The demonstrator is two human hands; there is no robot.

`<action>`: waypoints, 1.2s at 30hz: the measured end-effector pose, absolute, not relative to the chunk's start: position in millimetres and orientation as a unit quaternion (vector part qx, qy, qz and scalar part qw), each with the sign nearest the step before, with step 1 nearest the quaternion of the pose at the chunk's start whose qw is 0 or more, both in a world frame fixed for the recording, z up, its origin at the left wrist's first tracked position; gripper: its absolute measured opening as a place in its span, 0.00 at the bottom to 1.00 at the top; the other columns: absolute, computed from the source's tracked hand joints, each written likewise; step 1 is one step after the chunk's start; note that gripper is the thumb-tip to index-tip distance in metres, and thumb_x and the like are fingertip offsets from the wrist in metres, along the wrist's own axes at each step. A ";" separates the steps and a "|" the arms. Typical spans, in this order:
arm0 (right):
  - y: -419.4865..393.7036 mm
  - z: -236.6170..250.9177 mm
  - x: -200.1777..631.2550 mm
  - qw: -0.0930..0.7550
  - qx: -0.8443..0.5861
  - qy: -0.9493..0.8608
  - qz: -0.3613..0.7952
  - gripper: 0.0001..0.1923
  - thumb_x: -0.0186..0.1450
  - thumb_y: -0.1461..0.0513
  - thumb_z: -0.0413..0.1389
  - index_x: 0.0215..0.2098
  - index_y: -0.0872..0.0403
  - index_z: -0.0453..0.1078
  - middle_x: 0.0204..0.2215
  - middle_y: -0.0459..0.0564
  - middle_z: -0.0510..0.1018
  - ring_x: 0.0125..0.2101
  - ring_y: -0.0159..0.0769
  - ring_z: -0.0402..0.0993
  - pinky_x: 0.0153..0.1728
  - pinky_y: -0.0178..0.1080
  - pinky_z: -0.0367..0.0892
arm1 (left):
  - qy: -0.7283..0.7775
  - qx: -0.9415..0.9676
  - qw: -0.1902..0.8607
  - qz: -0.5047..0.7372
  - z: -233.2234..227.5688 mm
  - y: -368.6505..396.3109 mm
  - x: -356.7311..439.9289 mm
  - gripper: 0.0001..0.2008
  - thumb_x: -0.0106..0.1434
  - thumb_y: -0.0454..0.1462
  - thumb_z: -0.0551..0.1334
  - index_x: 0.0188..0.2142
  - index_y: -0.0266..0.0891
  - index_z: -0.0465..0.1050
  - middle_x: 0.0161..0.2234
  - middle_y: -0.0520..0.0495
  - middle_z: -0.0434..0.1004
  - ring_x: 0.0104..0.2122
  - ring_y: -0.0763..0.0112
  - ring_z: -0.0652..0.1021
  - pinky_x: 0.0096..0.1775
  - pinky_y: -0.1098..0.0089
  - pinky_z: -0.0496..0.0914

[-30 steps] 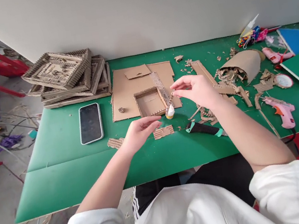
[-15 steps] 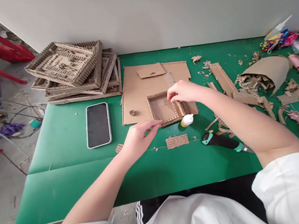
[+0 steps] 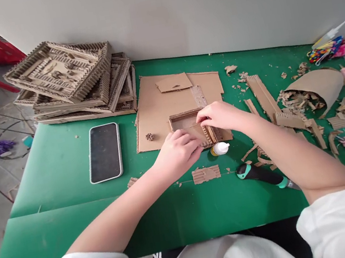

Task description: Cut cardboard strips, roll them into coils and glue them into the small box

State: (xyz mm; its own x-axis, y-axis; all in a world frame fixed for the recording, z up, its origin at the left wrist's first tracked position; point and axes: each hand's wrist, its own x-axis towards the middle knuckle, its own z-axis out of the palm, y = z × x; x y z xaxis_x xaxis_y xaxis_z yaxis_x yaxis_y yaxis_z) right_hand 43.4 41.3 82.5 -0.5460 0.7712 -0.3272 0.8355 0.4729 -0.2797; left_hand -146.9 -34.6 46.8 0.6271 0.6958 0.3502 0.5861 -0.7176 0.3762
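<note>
L hand & R hand both pinched on small cardboard tray, glue bottle just beside, on green counter.

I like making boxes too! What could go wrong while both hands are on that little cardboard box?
The small glue bottle lies on its side right beside the cardboard box; the right hand might knock it away. The utility knife lies under the right forearm, so a dropped arm could catch it. Pressing hard might bend the thin box walls.
</note>
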 end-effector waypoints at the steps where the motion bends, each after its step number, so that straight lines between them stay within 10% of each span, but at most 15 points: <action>1: 40.7 82.4 43.1 0.081 0.469 0.856 -0.201 0.11 0.63 0.63 0.51 0.39 0.50 0.74 0.40 0.45 0.81 0.38 0.36 0.75 0.34 0.35 0.62 | 0.354 0.898 0.111 0.236 45.7 -35.4 -146.3 0.12 0.66 0.40 0.55 0.38 0.38 0.77 0.37 0.44 0.80 0.41 0.61 0.75 0.41 0.62 0.69; 21: 40.2 82.9 48.0 0.074 0.471 0.872 -0.108 0.15 0.67 0.62 0.46 0.41 0.51 0.75 0.44 0.50 0.76 0.38 0.38 0.75 0.32 0.37 0.61 | 0.349 0.902 0.113 0.227 48.5 -33.0 -151.6 0.14 0.65 0.43 0.56 0.38 0.37 0.76 0.38 0.43 0.79 0.44 0.58 0.74 0.44 0.60 0.67; 31: 31.7 95.1 20.5 0.230 0.427 0.875 0.006 0.11 0.65 0.64 0.50 0.36 0.59 0.74 0.40 0.59 0.74 0.31 0.39 0.74 0.23 0.38 0.53 | 0.351 0.900 0.123 0.228 49.6 -32.8 -152.1 0.13 0.65 0.42 0.56 0.39 0.38 0.77 0.39 0.43 0.79 0.46 0.58 0.74 0.45 0.59 0.67; 36: 32.9 107.2 26.8 0.136 0.435 0.889 -0.046 0.12 0.66 0.61 0.48 0.37 0.56 0.72 0.38 0.54 0.74 0.29 0.35 0.71 0.24 0.36 0.53 | 0.389 0.855 0.172 0.298 52.3 -26.5 -156.1 0.12 0.66 0.38 0.57 0.41 0.36 0.76 0.38 0.42 0.79 0.42 0.63 0.76 0.44 0.63 0.69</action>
State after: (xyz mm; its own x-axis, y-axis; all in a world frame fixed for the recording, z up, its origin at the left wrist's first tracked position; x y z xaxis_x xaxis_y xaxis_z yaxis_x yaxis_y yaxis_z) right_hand 26.8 32.9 107.2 -0.5843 0.7610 -0.2819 0.7861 0.6171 0.0363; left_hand -156.1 -26.5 52.3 0.5201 0.7668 0.3761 0.5621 -0.6389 0.5253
